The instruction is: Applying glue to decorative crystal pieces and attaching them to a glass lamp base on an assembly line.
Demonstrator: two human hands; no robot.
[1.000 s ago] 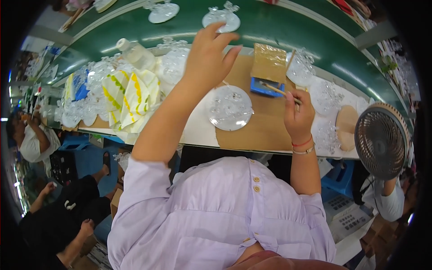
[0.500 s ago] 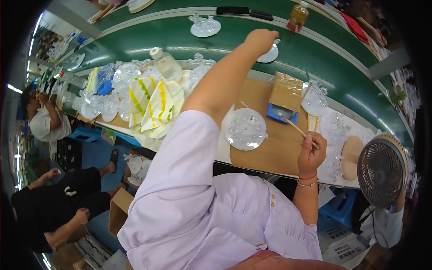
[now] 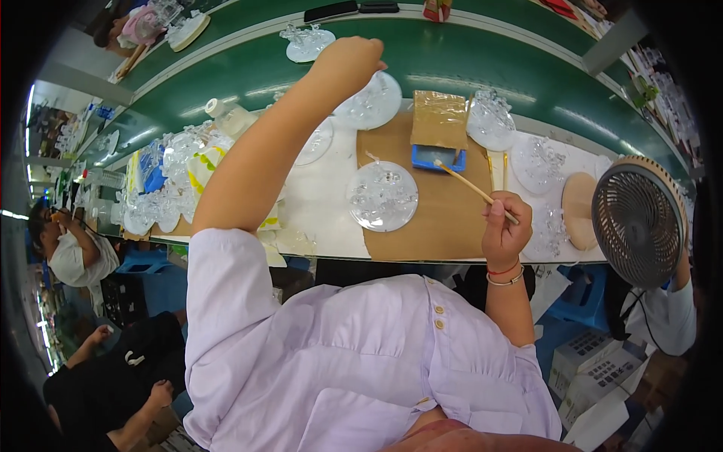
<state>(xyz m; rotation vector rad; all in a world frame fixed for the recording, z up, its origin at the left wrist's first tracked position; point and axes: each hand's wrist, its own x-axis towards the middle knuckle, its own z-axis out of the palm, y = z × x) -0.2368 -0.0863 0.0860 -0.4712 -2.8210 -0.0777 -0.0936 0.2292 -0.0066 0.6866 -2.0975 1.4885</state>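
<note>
Grip status first: our right hand [image 3: 503, 226] is closed around a thin wooden stick [image 3: 473, 187], whose tip points toward the blue tray [image 3: 438, 157] beside a brown cardboard piece [image 3: 439, 118]. Our left hand [image 3: 348, 64] is stretched far forward, its fingers curled on the rim of a clear round plastic disc [image 3: 370, 102] at the boundary between the workbench [image 3: 324, 203] and the green conveyor belt [image 3: 467, 64].

Progress, as we judge it: one clear disc with moulded parts [image 3: 382, 196] lies on the brown mat [image 3: 444, 226] directly ahead of us, apparently awaiting work. Further clear discs sit to the right [image 3: 491, 120] and one rides on the belt [image 3: 304, 44], so several units appear handled and more remain. We cannot tell which are finished.

Clearances: a heap of clear parts in bags [image 3: 169, 181] crowds the left side of the bench. A small fan [image 3: 639, 220] stands at the right edge, near our right hand. The mat's centre and the belt beyond the left hand give open room. Another person [image 3: 71, 252] sits well apart at left.
</note>
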